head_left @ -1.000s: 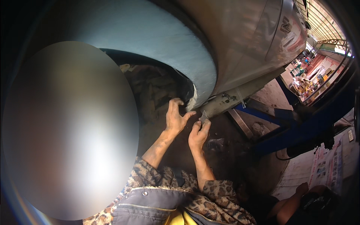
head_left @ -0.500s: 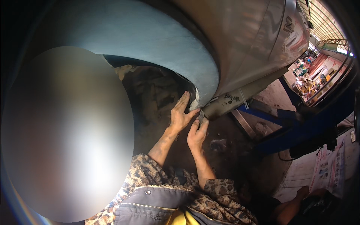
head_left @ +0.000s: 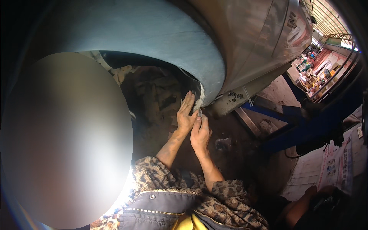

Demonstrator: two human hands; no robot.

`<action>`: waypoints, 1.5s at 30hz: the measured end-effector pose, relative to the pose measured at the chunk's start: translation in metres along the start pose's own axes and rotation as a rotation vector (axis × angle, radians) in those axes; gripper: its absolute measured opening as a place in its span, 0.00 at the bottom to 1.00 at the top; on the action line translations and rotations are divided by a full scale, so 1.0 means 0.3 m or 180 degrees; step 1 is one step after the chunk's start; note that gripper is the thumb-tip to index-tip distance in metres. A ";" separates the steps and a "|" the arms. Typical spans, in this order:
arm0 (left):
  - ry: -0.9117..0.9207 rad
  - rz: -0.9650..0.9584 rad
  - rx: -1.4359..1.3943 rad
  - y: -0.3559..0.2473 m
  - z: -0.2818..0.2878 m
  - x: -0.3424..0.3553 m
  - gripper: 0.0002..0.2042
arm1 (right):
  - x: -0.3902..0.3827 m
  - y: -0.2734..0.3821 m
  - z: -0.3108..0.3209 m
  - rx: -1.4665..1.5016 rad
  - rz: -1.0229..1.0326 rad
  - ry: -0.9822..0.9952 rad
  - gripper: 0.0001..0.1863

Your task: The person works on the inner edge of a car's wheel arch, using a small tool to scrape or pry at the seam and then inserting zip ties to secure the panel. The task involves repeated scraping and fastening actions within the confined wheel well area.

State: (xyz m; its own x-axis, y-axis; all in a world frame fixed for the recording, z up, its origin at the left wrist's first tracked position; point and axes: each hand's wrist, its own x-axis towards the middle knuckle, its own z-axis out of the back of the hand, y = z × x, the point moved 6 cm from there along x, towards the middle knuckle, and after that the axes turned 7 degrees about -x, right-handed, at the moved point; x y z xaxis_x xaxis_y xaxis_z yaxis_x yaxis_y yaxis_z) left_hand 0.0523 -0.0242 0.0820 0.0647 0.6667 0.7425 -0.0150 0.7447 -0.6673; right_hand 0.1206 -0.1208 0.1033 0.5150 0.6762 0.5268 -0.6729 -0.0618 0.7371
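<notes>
The lower end of a grey-blue car wheel arch panel (head_left: 172, 42) curves down in front of me, with a ragged whitish strip (head_left: 200, 96) along its inner edge. My left hand (head_left: 186, 115) lies beside that strip, its fingers stretched out and pointing up along the inner side of the arch. Just right of it, my right hand (head_left: 201, 136) pinches a small flat grey piece (head_left: 199, 112) between thumb and fingers. This piece is held upright under the arch's tip, close to the left thumb. Whether it touches the panel, I cannot tell.
A brownish door panel (head_left: 253, 42) and a sill (head_left: 234, 100) adjoin the arch. Blue lift arms (head_left: 299, 126) cross at the right. A crumpled clear plastic piece (head_left: 223, 144) lies on the dark floor. Another person's arm (head_left: 299, 211) shows at lower right. A large blur covers the left.
My right hand has shifted left with the small grey piece, closer to my left hand. My left hand stays by the arch's inner edge. The view has shifted slightly.
</notes>
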 end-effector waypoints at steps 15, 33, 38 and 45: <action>0.0191 0.1158 -0.0427 -0.037 0.114 0.017 0.10 | -0.017 -0.032 -0.094 -0.0508 -0.0168 0.0030 0.10; 0.0993 0.1329 -0.0378 -0.023 0.089 0.019 0.13 | -0.041 0.012 -0.073 -0.1303 -0.0285 -0.0323 0.12; 0.1215 0.1772 -0.0485 -0.059 0.077 0.021 0.13 | -0.052 -0.007 -0.102 -0.1429 -0.0571 -0.0270 0.11; 0.1566 0.1224 0.0420 -0.142 0.073 0.101 0.12 | -0.063 -0.014 -0.138 -0.1041 -0.0758 -0.0167 0.24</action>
State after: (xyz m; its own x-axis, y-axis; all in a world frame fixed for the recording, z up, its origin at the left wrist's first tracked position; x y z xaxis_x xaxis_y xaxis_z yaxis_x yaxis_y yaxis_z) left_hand 0.0331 -0.0351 0.1342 0.4803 0.8179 0.3167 -0.2493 0.4736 -0.8448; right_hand 0.0918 -0.1029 0.0728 0.6976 0.6045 0.3846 -0.6606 0.3347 0.6721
